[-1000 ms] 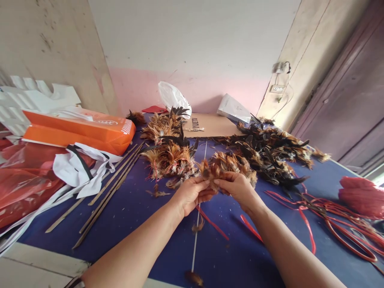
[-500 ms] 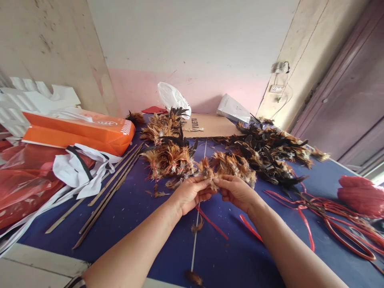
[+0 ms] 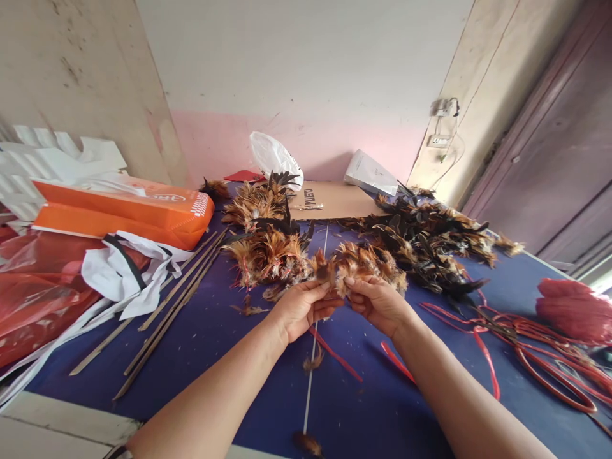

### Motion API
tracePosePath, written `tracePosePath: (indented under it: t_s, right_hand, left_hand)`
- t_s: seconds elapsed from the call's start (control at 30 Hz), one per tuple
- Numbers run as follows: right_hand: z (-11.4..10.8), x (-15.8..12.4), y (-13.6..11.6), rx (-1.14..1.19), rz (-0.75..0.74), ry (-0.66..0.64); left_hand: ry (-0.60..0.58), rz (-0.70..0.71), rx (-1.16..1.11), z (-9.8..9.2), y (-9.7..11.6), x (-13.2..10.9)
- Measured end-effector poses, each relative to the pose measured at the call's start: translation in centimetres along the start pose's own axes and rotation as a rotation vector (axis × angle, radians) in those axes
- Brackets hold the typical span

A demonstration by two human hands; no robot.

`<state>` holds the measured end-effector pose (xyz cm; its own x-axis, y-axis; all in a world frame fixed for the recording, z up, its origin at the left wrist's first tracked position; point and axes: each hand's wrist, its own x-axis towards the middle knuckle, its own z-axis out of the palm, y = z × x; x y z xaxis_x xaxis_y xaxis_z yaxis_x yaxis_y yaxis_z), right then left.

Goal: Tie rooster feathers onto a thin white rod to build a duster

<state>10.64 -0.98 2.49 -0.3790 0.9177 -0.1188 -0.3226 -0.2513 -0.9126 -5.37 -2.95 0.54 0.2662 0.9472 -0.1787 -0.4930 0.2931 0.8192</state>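
Over the middle of the blue table, my left hand pinches a small tuft of brown feathers between thumb and fingers. Close by on its right, my right hand is closed, thumb against forefinger, on some feathers at the tuft's side. Just behind the hands lies a bundle of fluffy brown feathers. To its left sits a larger feather bunch with red ties showing. A red plastic strip lies below the hands.
Dark feathers are heaped at the right, near red plastic strips. Thin wooden sticks lie on the left beside an orange bag and white cloth strips. Cardboard lies at the back by the wall.
My right hand has shifted slightly right, and the gap between the two hands' fingertips has widened. The tuft in my left hand has tilted a little left.
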Motion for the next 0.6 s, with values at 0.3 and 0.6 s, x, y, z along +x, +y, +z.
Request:
tracePosePath:
  t_s: [0.3, 0.6]
  right_hand:
    - [0.57, -0.16, 0.41, -0.2, -0.12, 0.077]
    - [0.77, -0.11, 0.73, -0.283, -0.185, 0.113]
  left_hand:
    - [-0.029, -0.057, 0.059, 0.4, -0.46, -0.34]
    - [-0.082, -0.072, 0.022, 0.57, -0.48, -0.52]
